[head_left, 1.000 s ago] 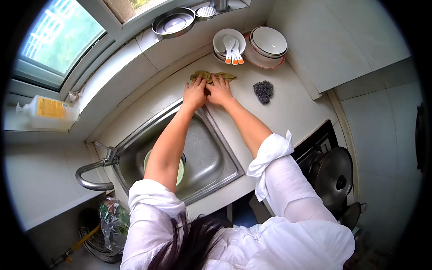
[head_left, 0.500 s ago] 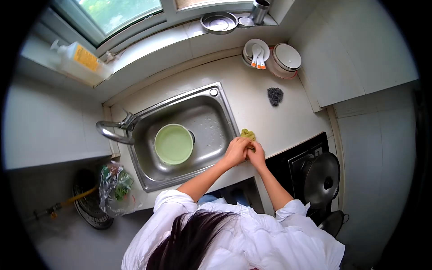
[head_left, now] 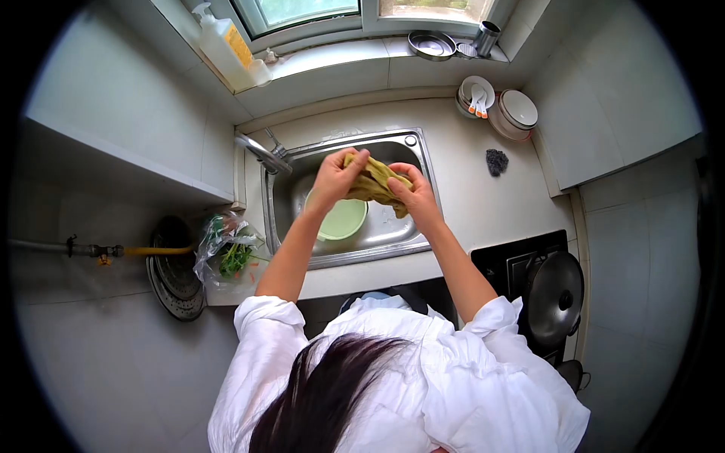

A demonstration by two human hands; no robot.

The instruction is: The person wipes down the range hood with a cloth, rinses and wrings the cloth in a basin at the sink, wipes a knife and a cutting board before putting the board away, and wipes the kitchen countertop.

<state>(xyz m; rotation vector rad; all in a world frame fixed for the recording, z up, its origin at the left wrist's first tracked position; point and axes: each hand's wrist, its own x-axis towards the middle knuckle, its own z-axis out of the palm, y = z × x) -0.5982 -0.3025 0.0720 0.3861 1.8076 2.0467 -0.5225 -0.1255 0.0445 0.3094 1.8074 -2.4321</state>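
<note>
Pale counter (head_left: pixel 483 196) ran below a window (head_left: pixel 308 10), steel sink (head_left: pixel 387 233) was set in it with a green basin (head_left: pixel 343 221) inside, stove (head_left: pixel 495 259) lay at right, olive cloth (head_left: pixel 373 184) looked bunched and creased above the sink, left hand (head_left: pixel 337 181) and right hand (head_left: pixel 420 199) each gripped it.

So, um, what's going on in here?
Someone in a white shirt is holding a crumpled yellow-green cloth over the sink. The left hand grips one end and the right hand grips the other. Below it, a green bowl sits in the sink, partly hidden by the cloth and the left hand. On the counter to the right there's a dark scrubber, which nobody is touching.
</note>
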